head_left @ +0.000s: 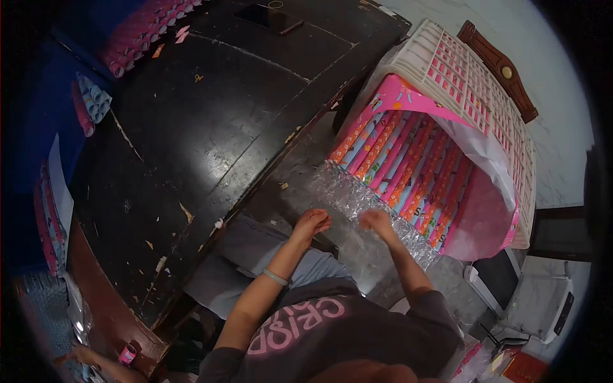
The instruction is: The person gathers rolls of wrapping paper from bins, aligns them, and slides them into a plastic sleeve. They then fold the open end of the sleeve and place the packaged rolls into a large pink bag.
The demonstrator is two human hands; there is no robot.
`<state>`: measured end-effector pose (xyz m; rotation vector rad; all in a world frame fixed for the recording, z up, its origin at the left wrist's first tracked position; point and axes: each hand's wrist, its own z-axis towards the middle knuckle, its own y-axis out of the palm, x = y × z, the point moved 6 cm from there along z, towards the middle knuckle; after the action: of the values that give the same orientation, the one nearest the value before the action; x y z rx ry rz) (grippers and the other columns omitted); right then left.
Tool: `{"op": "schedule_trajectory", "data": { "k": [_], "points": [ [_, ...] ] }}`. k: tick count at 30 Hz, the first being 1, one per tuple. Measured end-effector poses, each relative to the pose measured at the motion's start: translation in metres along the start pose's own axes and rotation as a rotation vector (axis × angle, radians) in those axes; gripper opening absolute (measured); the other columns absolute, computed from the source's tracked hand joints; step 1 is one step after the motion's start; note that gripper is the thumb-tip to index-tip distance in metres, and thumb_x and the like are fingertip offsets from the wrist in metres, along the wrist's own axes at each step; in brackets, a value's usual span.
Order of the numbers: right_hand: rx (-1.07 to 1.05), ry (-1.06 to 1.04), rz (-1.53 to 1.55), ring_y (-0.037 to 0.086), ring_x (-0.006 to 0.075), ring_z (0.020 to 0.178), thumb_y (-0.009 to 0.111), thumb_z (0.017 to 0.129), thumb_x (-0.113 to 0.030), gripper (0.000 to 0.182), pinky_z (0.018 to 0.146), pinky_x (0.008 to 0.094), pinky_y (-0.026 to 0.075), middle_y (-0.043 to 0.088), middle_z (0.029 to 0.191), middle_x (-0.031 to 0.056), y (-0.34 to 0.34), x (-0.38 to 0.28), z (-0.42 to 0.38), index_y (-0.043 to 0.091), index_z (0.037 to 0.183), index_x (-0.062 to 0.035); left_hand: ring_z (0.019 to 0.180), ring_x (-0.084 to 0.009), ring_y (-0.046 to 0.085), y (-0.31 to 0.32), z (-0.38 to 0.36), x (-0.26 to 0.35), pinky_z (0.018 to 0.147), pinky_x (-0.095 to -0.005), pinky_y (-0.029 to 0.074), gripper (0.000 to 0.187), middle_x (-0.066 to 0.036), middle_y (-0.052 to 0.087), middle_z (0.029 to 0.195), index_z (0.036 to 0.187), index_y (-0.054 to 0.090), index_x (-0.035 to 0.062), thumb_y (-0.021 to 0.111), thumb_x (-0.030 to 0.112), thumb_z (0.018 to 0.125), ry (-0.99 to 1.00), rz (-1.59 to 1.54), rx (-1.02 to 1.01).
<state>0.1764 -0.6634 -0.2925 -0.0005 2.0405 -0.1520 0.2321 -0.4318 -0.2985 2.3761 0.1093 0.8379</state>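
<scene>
My left hand (313,223), with a pale bangle on its wrist, is in front of my body with its fingers curled together. Whatever it may hold is too small or hidden to make out. To its right, my right hand (377,221) is blurred, so its fingers do not show clearly. It is close to the edge of a crinkled clear plastic sheet (345,185). The sheet hangs from a white plastic crate (418,54) lying on its side. Inside the crate are several patterned wrapping paper rolls (408,163) in pink, orange and blue, with a pink liner (408,92) around them.
A worn black table (211,115) fills the left, with a phone (268,19) and paper scraps on it. More rolls (124,54) lie at its far edge. Another person's hand (83,354) is at lower left. A white appliance (539,300) stands at lower right.
</scene>
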Motion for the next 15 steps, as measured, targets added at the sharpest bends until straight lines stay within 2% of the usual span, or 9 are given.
{"op": "schedule_trajectory", "data": {
  "k": [1,2,3,5,6,8,9,12,15],
  "points": [
    [0.303,-0.209,-0.139,0.058,0.0101,0.061,0.061,0.090,-0.022,0.020,0.058,0.0230,0.047,0.068,0.076,0.0046,-0.037,-0.019,0.023,0.066,0.094,-0.0023,0.090,-0.0193,0.063,0.002,-0.003,0.004,0.082,-0.0320,0.051,0.022,-0.009,0.064,0.098,0.107,0.057,0.0051,0.062,0.018,0.089,0.008,0.022,0.002],
    [0.555,-0.388,-0.048,0.058,0.0109,0.070,0.060,0.091,-0.023,0.026,0.066,0.0246,0.048,0.067,0.090,0.0079,-0.068,-0.033,0.043,0.064,0.103,-0.0011,0.089,-0.0189,0.063,0.004,-0.003,0.007,0.082,-0.0319,0.051,0.022,-0.009,0.064,0.098,0.107,0.057,0.0050,0.061,0.018,0.089,0.018,0.047,-0.001],
    [0.692,-0.400,-0.237,0.059,0.0234,0.099,0.059,0.090,-0.029,0.038,0.084,0.0345,0.047,0.058,0.120,0.0158,-0.097,-0.042,0.066,0.058,0.121,-0.0058,0.089,-0.0189,0.063,0.005,-0.002,0.008,0.082,-0.0319,0.051,0.022,-0.009,0.064,0.098,0.107,0.057,0.0050,0.061,0.018,0.089,0.020,0.047,-0.004],
    [0.869,-0.668,-0.834,0.040,0.0369,0.127,0.056,0.090,-0.038,0.051,0.103,0.0451,0.035,0.038,0.142,0.0200,-0.095,-0.102,0.081,0.048,0.135,-0.0165,0.090,-0.0192,0.063,0.005,-0.001,0.008,0.082,-0.0316,0.051,0.023,-0.009,0.064,0.098,0.106,0.057,0.0043,0.061,0.019,0.090,0.014,0.079,0.000],
    [0.867,-0.676,-0.828,0.040,0.0369,0.127,0.056,0.090,-0.038,0.051,0.103,0.0451,0.035,0.038,0.142,0.0200,-0.095,-0.107,0.094,0.048,0.135,-0.0165,0.090,-0.0192,0.063,0.003,0.001,0.009,0.082,-0.0316,0.051,0.023,-0.009,0.064,0.098,0.106,0.057,0.0043,0.061,0.019,0.090,0.022,0.080,0.004],
    [0.757,-0.532,-0.862,0.022,0.0425,0.137,0.053,0.089,-0.048,0.058,0.110,0.0483,0.024,0.026,0.150,0.0173,-0.093,-0.094,0.130,0.041,0.140,-0.0256,0.091,-0.0200,0.063,-0.001,0.002,0.004,0.083,-0.0316,0.051,0.026,-0.011,0.064,0.099,0.107,0.055,0.0035,0.061,0.021,0.089,0.002,0.084,-0.015],
    [0.750,-0.524,-0.898,0.024,0.0408,0.137,0.052,0.086,-0.055,0.061,0.108,0.0531,0.025,0.027,0.150,0.0131,-0.095,-0.071,0.154,0.040,0.140,-0.0290,0.091,-0.0200,0.063,-0.002,0.000,0.003,0.083,-0.0316,0.051,0.026,-0.011,0.064,0.099,0.107,0.055,0.0035,0.061,0.021,0.089,0.005,0.087,-0.007],
    [0.771,-0.318,-1.033,0.018,0.0378,0.140,0.047,0.083,-0.065,0.067,0.107,0.0621,0.019,0.028,0.151,0.0080,-0.059,-0.080,0.159,0.040,0.140,-0.0323,0.086,-0.0178,0.064,0.000,0.002,0.007,0.078,-0.0294,0.053,0.027,-0.011,0.065,0.097,0.108,0.054,0.0033,0.061,0.021,0.089,0.022,0.052,0.016],
    [0.784,-0.300,-1.077,0.015,0.0368,0.141,0.045,0.083,-0.067,0.068,0.108,0.0615,0.016,0.027,0.151,0.0076,-0.058,-0.080,0.166,0.037,0.142,-0.0330,0.085,-0.0174,0.064,0.001,-0.001,0.006,0.078,-0.0296,0.053,0.025,-0.010,0.065,0.097,0.106,0.055,0.0042,0.061,0.022,0.089,0.022,0.064,0.026]
  ]
}}
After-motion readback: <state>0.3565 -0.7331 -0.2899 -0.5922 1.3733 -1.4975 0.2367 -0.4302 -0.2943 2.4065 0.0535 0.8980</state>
